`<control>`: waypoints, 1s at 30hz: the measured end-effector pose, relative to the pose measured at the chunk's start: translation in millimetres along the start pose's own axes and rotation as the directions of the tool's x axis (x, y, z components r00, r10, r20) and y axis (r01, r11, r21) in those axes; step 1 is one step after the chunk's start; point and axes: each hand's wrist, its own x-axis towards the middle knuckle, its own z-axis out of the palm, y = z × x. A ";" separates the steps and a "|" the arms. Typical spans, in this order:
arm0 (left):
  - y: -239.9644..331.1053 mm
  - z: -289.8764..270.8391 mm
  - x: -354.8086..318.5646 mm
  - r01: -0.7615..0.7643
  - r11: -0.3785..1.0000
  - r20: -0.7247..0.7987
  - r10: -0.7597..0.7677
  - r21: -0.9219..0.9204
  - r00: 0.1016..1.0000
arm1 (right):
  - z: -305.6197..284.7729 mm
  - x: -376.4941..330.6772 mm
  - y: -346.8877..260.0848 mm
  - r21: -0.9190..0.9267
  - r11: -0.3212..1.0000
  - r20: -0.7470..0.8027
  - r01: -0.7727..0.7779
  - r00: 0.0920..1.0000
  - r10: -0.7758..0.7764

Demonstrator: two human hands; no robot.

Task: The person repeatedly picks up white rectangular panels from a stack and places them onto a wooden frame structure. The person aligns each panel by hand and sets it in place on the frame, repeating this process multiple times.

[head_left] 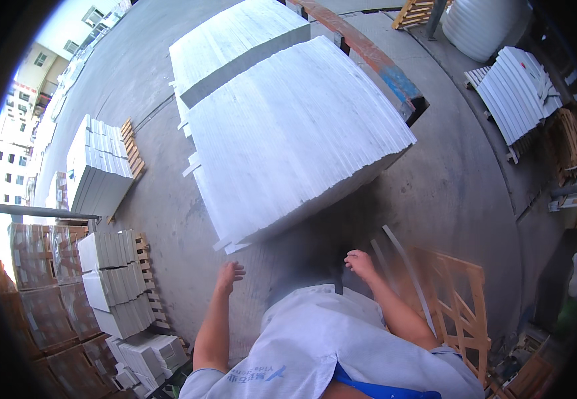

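My left hand (232, 274) is held in front of me with its fingers loosely bent and a little apart, and nothing shows in it. Just beyond it is the near corner of a big stack of white-grey stone slabs (295, 126), where a short pale strip (223, 244) sticks out. My right hand (359, 262) hangs in the air with its fingers curled in, holding nothing that I can see. It is apart from the stack's near edge. A second slab stack (235, 40) stands directly behind the first.
A rusty orange-and-blue metal beam (368, 56) runs along the stacks' right side. A wooden frame (458, 299) and long pale strips (408, 266) lie by my right arm. Slabs on pallets (112, 279) and brown crates (49, 266) stand left; more slabs (518, 96) lie far right.
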 end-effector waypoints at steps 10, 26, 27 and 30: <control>164.6 -29.9 155.5 -0.283 0.952 -0.113 0.271 -0.113 0.956 | 133.5 19.7 -51.8 -0.087 0.978 0.116 0.188 0.977 -0.177; 183.1 -32.5 197.2 -0.560 0.815 0.054 0.559 0.147 0.828 | 311.1 -17.4 -108.4 0.042 0.995 0.010 0.093 0.996 -0.094; 183.8 -32.9 196.0 -0.574 0.806 0.041 0.574 0.149 0.817 | 315.2 -17.5 -108.6 0.046 0.994 0.010 0.096 0.995 -0.097; 181.3 -32.7 199.0 -0.577 0.799 0.038 0.580 0.170 0.814 | 322.9 -21.1 -109.6 0.040 0.994 0.032 0.097 0.995 -0.098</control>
